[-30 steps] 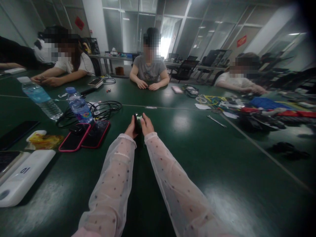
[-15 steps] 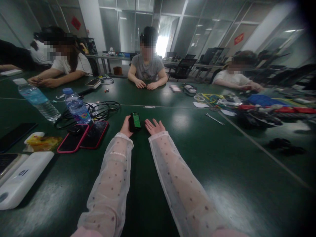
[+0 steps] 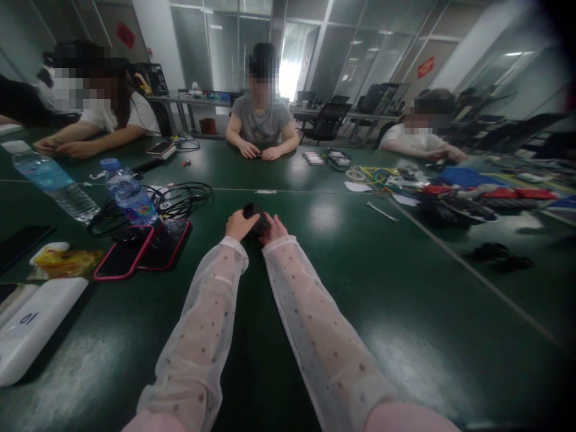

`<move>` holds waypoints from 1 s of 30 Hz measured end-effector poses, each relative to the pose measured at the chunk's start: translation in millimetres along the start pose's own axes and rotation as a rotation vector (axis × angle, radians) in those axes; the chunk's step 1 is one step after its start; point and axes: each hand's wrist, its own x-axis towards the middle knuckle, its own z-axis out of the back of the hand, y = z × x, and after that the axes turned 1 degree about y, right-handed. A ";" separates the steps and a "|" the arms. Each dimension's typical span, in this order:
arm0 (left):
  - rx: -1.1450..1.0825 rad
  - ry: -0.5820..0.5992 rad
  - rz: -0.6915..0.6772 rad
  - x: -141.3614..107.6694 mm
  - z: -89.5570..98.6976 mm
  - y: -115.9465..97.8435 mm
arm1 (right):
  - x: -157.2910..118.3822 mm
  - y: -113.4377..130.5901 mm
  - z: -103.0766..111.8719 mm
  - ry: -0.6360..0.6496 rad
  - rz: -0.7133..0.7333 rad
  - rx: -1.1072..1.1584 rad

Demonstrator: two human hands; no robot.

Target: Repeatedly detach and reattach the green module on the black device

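Between my two hands is a small black handheld device (image 3: 256,217), held just above the green table (image 3: 324,288). My left hand (image 3: 239,225) is closed round its left side, with the fingers over the top. On the other side my right hand (image 3: 275,229) is closed against its right edge, palm turned inward. A dark face of the device shows, and the green screen is out of sight. Sheer dotted sleeves cover both forearms.
On the left are two water bottles (image 3: 130,195), black cables (image 3: 184,201), phones (image 3: 164,245) and a white power bank (image 3: 42,330). A wrench (image 3: 381,212) and a heap of cables and tools (image 3: 472,189) lie on the right. Three people sit across the table.
My right hand has gone from open beside the device to gripping its right side. The device has turned, so its green screen no longer shows. The whole view has shifted slightly.
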 end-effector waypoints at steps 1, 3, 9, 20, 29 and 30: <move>0.286 -0.079 -0.139 -6.7 -6.4 -2.2 | 2.0 -1.5 -0.4 -0.017 0.006 0.000; 0.757 -0.162 -0.276 -20.7 -19.3 -6.7 | 5.4 -3.9 0.0 -0.031 0.010 0.020; 1.262 -0.263 -0.481 -47.0 -47.1 -12.8 | 5.5 -6.2 2.4 0.040 -0.014 0.101; 0.854 -0.195 -0.549 -42.8 -35.0 -37.2 | 1.4 -2.9 4.4 0.003 0.054 0.210; -0.527 0.140 0.181 2.0 27.9 -15.9 | 8.9 -4.8 3.8 0.090 0.079 0.232; -0.631 0.177 0.224 2.2 31.2 -10.1 | 9.0 -4.1 3.6 0.096 0.068 0.235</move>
